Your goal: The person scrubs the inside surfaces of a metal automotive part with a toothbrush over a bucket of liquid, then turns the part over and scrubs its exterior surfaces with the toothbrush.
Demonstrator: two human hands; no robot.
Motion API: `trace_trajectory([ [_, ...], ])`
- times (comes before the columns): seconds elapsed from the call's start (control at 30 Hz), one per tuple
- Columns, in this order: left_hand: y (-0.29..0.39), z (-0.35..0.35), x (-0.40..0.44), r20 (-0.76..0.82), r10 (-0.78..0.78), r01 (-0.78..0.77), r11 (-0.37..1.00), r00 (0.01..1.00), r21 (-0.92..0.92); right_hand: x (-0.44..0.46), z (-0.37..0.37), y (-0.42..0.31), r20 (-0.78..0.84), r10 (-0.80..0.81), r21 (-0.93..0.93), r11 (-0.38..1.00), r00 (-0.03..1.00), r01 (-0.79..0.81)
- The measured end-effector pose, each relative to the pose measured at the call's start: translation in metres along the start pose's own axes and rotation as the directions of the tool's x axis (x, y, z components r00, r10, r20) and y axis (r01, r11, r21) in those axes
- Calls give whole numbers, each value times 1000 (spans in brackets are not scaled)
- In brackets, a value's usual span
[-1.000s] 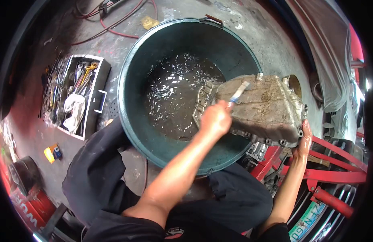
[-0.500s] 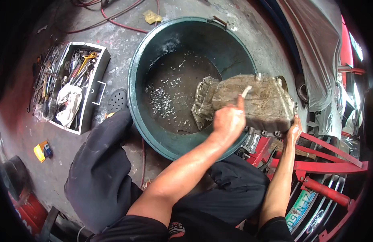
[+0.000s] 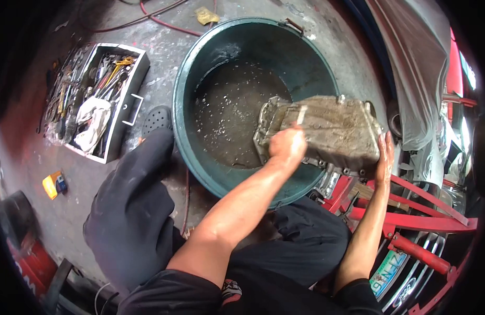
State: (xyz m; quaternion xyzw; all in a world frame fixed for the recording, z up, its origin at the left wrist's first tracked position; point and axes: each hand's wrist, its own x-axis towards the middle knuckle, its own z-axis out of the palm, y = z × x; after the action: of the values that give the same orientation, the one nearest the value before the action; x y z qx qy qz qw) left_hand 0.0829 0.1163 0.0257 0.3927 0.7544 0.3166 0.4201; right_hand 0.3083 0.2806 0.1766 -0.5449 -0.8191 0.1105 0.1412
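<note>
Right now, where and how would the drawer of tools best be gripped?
Probably by its handle, from the side facing the tub, fingers hooked behind the bar. The thin handle stands out from the front panel of the drawer, while tools crowd the inside.

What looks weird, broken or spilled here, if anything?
The liquid in the green tub looks odd: it's brown, not clear. The metal part over its rim is grimy. I can't see anything broken or spilled.
</note>
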Motion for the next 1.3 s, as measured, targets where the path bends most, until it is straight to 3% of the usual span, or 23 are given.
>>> trace_trajectory([
  [0.07, 54, -24, -26, 69, -21, 35, 978, 997, -207, -3, -2, -36, 15, 117, 103, 988, 993, -118],
  [0.13, 79, -18, -39, -22, 77, -80, 984, 997, -157, -1, -5, -50, 115, 119, 134, 982, 986, -134],
  [0.2, 35, 3, -7, 38, 33, -30, 997, 999, -67, -2, 2, -61, 168, 109, -142, 986, 980, -85],
  [0.23, 3, 20, 16, -16, -103, 101, 990, 995, -103, -5, 5, -68, 130, 100, -189, 979, 986, -75],
  [0.3, 13, 17, 4, 13, -136, 137, 980, 991, -146, -4, 8, -69, 145, 137, -43, 990, 980, -132],
  [0.37, 49, 23, -45, -12, 43, -43, 999, 999, 23, -4, 11, -80, 186, 161, 69, 982, 969, -177],
  [0.43, 22, 47, -42, -129, -44, 35, 997, 991, -69, -3, 13, -85, 187, 170, 95, 977, 968, -190],
  [0.47, -4, 47, -28, -108, -176, 158, 975, 979, -158, -2, 11, -81, 193, 155, 73, 982, 969, -172],
  [0.5, -35, 54, -9, -78, -187, 179, 979, 979, -95, -2, 8, -78, 199, 140, 52, 987, 970, -153],
  [0.53, -38, 56, -4, -24, -207, 198, 960, 978, -199, -2, 9, -79, 208, 176, 100, 975, 962, -200],
  [0.6, 22, 24, -50, -56, -30, 31, 999, 998, 11, 4, 19, -79, 58, 123, -62, 991, 991, -119],
  [0.63, 33, 34, -60, -27, 32, -34, 996, 999, -88, 4, 20, -89, 65, 140, -34, 990, 988, -138],
  [0.67, 28, 36, -60, -100, 93, -91, 995, 991, 25, 2, 18, -98, 73, 158, -15, 988, 985, -157],
  [0.73, -23, 32, -21, 81, -103, 116, 979, 991, -169, -3, 17, -95, 56, 124, -42, 992, 991, -122],
  [0.77, -56, 58, 0, -9, -89, 88, 989, 996, -117, 0, 19, -94, 39, 77, -49, 996, 996, -75],
  [0.87, 16, 31, -64, -37, 19, -21, 999, 999, -42, 10, 26, -73, 25, -18, 19, 1000, 1000, 18],
  [0.9, 28, 29, -82, -47, 127, -130, 988, 991, -83, 2, 25, -105, 48, 118, 159, 979, 992, -124],
  [0.93, 28, 26, -78, -48, 70, -72, 997, 996, -26, 1, 28, -106, 40, 130, 146, 980, 991, -135],
  [0.97, 3, 39, -57, -23, -56, 52, 987, 998, -149, 2, 27, -105, 19, 108, 85, 990, 994, -109],
  [1.07, -38, 46, -30, 37, -152, 155, 977, 988, -144, 2, 33, -104, -74, 32, -9, 999, 997, -33],
  [1.13, 21, 32, -76, -82, 8, -10, 1000, 997, -26, 9, 33, -108, -50, -11, -29, 1000, 999, 10],
  [1.2, 50, 36, -99, -197, 189, -209, 974, 962, -87, 13, 35, -110, -50, 2, -36, 999, 999, -4],
  [1.3, -8, 54, -53, 14, -191, 186, 935, 981, -303, 5, 27, -115, -11, 33, -66, 997, 999, -33],
])
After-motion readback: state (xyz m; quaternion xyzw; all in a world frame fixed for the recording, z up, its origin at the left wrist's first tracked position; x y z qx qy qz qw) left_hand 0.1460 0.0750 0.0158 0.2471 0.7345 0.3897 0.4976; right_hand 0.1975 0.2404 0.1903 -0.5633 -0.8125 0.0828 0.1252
